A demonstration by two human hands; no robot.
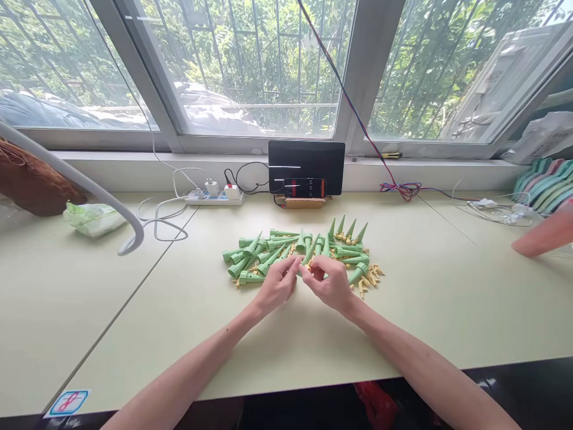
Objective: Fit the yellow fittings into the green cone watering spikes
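Note:
My left hand (280, 279) and my right hand (330, 280) meet at the front of a pile on the table, fingers of both pinched together. Between the fingertips stands a tapered green plastic watering spike (311, 248), tilted with its point up. A small yellow plastic piece (308, 267) shows at my right fingertips, close to the spike's lower end. Around the hands lie several more green spikes (250, 246). Loose yellow pieces (370, 278) are scattered right of my right hand. At the pile's back right, several spikes (349, 229) stand point up.
Behind the pile a phone (305, 187) leans against a black tablet (307, 161). A power strip (215, 197) with plugs lies left of it. A white curved bar (129, 227) reaches in from the left, near a green plastic packet (95, 218). Cables (403, 190) lie along the right back.

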